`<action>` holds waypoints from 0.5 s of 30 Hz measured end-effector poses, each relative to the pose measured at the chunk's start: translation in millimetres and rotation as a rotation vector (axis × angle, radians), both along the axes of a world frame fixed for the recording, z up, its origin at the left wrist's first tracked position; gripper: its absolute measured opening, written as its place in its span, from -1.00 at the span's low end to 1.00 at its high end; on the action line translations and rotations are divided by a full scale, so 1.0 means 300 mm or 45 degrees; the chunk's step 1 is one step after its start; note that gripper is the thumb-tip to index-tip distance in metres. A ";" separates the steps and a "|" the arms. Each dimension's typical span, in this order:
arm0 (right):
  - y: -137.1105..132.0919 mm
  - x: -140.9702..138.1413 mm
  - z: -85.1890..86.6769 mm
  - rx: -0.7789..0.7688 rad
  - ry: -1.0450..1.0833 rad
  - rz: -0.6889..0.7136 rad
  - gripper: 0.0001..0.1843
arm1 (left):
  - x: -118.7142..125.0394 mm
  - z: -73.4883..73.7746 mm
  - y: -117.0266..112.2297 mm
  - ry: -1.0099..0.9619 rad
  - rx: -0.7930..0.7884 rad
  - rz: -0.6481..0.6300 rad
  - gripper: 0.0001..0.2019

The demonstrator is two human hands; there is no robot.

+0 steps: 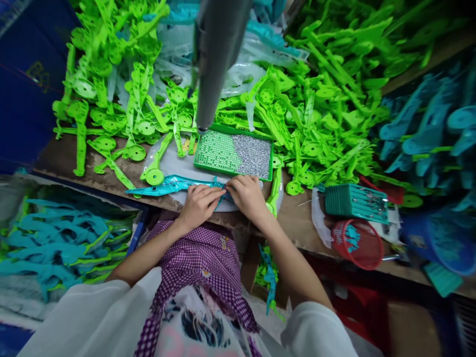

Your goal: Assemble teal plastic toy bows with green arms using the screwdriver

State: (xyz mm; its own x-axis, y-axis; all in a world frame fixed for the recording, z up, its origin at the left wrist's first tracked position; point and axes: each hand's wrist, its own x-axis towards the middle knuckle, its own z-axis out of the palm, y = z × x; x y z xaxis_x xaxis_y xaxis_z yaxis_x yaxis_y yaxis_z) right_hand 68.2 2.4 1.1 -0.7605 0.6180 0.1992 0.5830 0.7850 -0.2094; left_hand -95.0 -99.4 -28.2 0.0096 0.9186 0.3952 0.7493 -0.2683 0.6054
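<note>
A long teal plastic part [169, 185] lies along the near edge of the workbench [63, 158]. My left hand [199, 203] and my right hand [248, 196] meet over its right end, fingers curled and pressed onto it. Just beyond my hands sits a green tray [233, 154], part green dotted grid, part heaped with small silvery screws. A grey tool [215, 59] hangs down over the tray's left corner.
Bright green plastic parts [308, 109] are heaped across the back of the bench. Teal parts fill a bin at lower left [55, 243] and pile at the right [431, 124]. A teal basket [355, 201] and a red basket [359, 243] stand to my right.
</note>
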 end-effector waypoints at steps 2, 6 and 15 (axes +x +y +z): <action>0.018 0.002 0.015 0.016 -0.062 0.103 -0.81 | -0.001 0.001 0.002 0.004 0.008 -0.008 -0.76; 0.002 0.002 0.012 0.013 -0.044 0.015 -0.83 | -0.003 0.001 0.001 0.035 0.009 -0.025 -0.75; -0.021 -0.018 0.054 0.098 -0.256 0.056 -0.74 | 0.002 -0.009 -0.008 0.279 0.095 -0.118 -0.72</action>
